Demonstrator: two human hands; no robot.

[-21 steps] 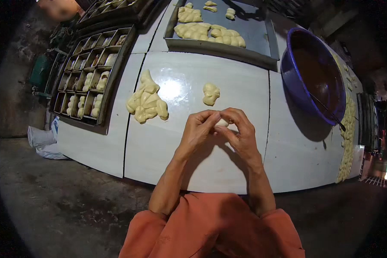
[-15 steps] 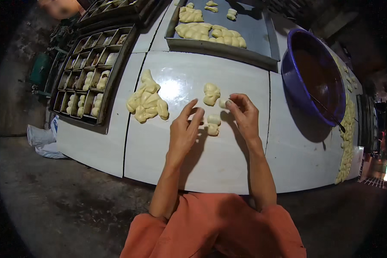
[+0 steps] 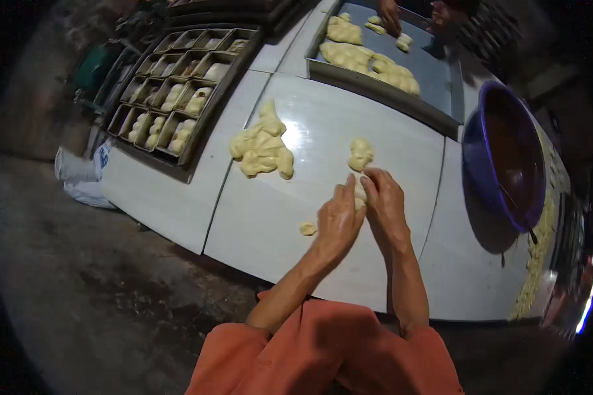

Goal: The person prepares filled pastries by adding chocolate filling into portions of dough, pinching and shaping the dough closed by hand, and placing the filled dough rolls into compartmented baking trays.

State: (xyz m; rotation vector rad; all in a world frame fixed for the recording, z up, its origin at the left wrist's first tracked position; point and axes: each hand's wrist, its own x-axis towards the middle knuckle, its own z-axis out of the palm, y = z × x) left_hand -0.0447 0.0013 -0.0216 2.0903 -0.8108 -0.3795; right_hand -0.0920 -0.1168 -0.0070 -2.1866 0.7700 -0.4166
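Both left hand [image 3: 339, 214] and right hand [image 3: 387, 201], curled inward, grip dough [image 3: 360, 189] between them at the table [image 3: 402, 141]; a lump [image 3: 361, 154] sits just beyond, a scrap [image 3: 308, 228] beside the left hand.

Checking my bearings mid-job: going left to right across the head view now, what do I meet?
White sack, compartmented mould tray, dough pile, small dough piece, left hand, right hand, purple basin.
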